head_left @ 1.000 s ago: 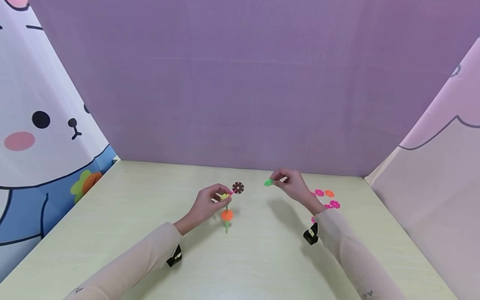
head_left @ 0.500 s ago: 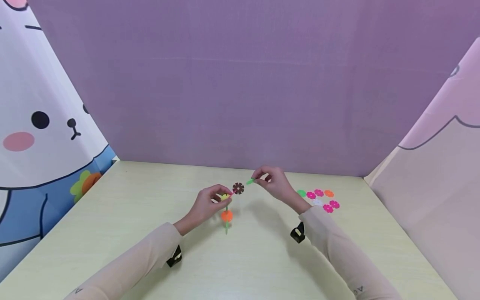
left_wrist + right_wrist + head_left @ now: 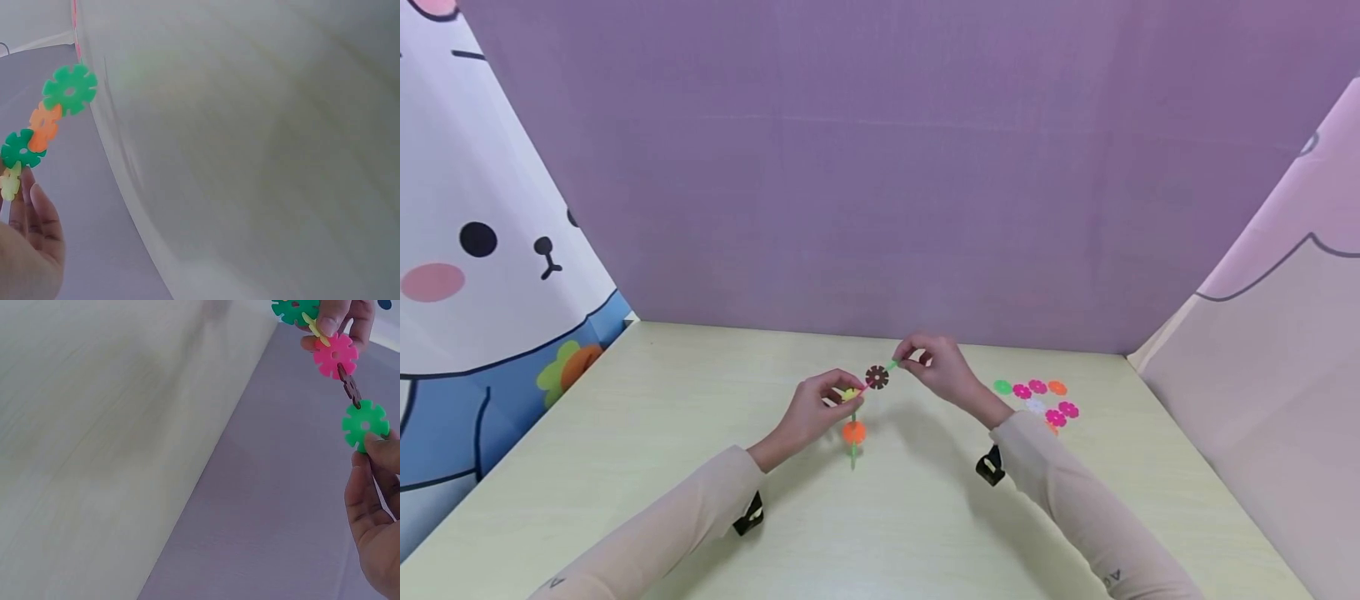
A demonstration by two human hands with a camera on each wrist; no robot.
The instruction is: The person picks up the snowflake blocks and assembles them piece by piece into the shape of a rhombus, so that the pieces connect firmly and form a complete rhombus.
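Observation:
My left hand (image 3: 816, 412) pinches the yellow notched disc (image 3: 312, 328) of a chain of slotted plastic discs. Below it in the head view hang an orange disc (image 3: 853, 432) and a green disc (image 3: 853, 456) seen edge-on. The left wrist view also shows a dark green disc (image 3: 15, 150) between the yellow and orange ones. Above the yellow disc come a pink disc (image 3: 326, 362) and a brown disc (image 3: 877, 377). My right hand (image 3: 943, 371) pinches a bright green disc (image 3: 352, 419), its edge meeting the end of the brown disc.
Loose discs lie on the pale table (image 3: 925, 533) at right: a green disc (image 3: 1003, 387), several pink discs (image 3: 1037, 386), a white disc (image 3: 1035, 405) and orange discs (image 3: 1057, 387). A purple panel (image 3: 880, 208) stands behind the table. Printed cloths hang at both sides.
My right hand has moved left with the bright green disc, bringing it from apart to the brown disc's edge. The loose discs have come into view. My left hand has stayed in place.

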